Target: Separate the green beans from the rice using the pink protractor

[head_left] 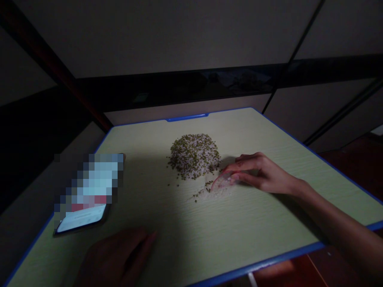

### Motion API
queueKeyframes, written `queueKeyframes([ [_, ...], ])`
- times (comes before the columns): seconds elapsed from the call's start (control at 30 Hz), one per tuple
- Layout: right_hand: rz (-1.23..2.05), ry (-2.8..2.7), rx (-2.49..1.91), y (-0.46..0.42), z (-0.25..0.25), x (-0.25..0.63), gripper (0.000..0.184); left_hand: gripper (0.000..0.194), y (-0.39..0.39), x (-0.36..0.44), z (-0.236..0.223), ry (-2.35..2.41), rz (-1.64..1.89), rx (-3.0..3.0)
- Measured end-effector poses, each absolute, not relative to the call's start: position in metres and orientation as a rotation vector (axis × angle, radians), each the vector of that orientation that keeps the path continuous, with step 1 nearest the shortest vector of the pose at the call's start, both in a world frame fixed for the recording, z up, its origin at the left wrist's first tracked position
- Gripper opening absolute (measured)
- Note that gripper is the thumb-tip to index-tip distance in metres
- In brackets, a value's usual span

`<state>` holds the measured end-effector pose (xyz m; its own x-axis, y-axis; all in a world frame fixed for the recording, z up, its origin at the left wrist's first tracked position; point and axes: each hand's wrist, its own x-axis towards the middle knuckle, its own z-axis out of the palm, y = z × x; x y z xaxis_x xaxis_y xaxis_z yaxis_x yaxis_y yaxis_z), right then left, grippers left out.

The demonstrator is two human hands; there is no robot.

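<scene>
A round pile of green beans mixed with white rice-like grains lies on the light table. My right hand, fingers closed, pinches a thin, clear piece with a curved red edge. That piece stands tilted on the tabletop, just right of and nearer than the pile. Pale grains and a few beans are spread around its lower edge. In the shadow at the near left, my left hand rests on the table with its fingers loosely apart, holding nothing visible.
A phone with a lit, blurred screen lies at the table's left side. The table has a blue rim and a blue handle at its far edge. Behind stands a panelled cabinet front with a dark band.
</scene>
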<state>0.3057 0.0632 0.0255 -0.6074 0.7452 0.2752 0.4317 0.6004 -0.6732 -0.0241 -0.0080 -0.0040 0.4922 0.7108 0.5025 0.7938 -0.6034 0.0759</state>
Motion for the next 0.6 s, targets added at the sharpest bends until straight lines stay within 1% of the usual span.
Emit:
queueKeyframes([
  [0.27,0.78,-2.304,-0.888,0.064,0.026,0.303,0.022,0.037,-0.012,-0.031,-0.015,-1.438,-0.718,-2.571],
  [0.4,0.789,-2.3,-0.865,0.063,0.026,0.301,0.023,0.04,-0.011,-0.029,-0.011,-1.41,-0.734,-2.58],
  [0.6,0.766,-2.274,-0.917,0.063,0.027,0.302,0.023,0.039,-0.009,-0.025,-0.004,-1.364,-0.738,-2.548],
])
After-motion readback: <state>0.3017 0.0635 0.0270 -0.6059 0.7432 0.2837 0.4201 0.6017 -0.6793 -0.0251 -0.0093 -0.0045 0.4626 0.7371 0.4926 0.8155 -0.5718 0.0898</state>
